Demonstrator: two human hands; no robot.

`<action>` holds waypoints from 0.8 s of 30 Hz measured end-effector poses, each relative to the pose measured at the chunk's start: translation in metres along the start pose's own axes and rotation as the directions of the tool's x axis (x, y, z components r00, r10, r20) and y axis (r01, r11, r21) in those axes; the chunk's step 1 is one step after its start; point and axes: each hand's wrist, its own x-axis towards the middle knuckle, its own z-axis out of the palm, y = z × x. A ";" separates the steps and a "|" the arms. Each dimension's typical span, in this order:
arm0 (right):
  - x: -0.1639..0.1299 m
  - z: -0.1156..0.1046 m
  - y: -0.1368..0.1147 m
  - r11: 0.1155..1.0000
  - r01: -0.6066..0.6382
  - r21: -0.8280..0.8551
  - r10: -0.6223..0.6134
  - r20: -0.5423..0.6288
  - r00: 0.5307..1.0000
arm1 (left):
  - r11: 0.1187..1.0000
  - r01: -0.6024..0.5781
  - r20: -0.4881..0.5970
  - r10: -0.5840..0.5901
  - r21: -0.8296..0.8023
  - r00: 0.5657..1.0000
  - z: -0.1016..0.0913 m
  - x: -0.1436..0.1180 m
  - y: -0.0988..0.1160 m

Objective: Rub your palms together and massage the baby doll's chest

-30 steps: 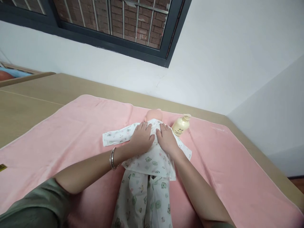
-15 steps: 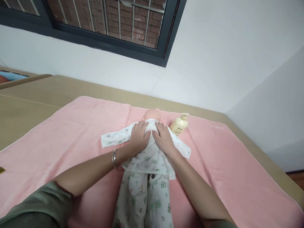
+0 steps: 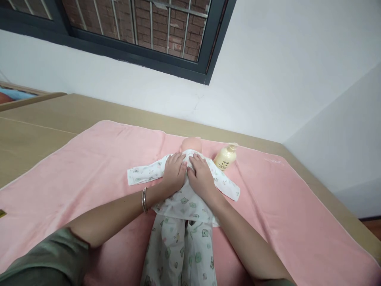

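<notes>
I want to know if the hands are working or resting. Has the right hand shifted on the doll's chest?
Yes. The right hand has slid toward the left hand, farther from the lotion bottle.

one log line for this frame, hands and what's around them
left hand: flat on doll's printed white top | right hand: flat on same top, beside left | cream pump bottle: right of doll, on pink towel

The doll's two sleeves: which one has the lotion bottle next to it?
The sleeve stretched out beyond the right hand; the cream pump bottle lies just above it. The other sleeve, past the left hand, has only pink towel around it.
</notes>
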 end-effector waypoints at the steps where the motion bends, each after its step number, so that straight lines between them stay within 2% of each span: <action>1: 0.000 -0.003 0.000 1.000 -0.003 0.021 0.004 -0.020 1.000 | 1.000 0.001 0.003 -0.001 -0.003 1.000 0.000 0.000 0.000; 5: 0.000 -0.012 -0.002 0.999 -0.015 0.052 0.021 -0.121 0.992 | 1.000 0.008 0.015 -0.008 -0.014 1.000 0.000 0.001 0.000; 11: 0.002 -0.006 0.000 1.000 0.020 0.000 -0.020 0.004 1.000 | 1.000 0.001 0.011 0.000 -0.016 1.000 -0.001 0.001 0.001; 16: 0.000 -0.018 -0.003 0.999 0.011 0.033 -0.008 -0.111 0.994 | 1.000 -0.007 0.033 0.007 -0.004 0.999 -0.002 0.002 0.001; 22: 0.002 -0.002 0.002 0.999 0.017 -0.051 -0.016 0.022 1.000 | 1.000 -0.005 0.009 0.005 -0.013 1.000 -0.001 0.001 0.001; 24: 0.003 0.003 0.005 0.998 0.027 -0.052 -0.026 0.023 0.999 | 1.000 -0.009 -0.007 0.009 -0.016 1.000 0.000 0.001 0.001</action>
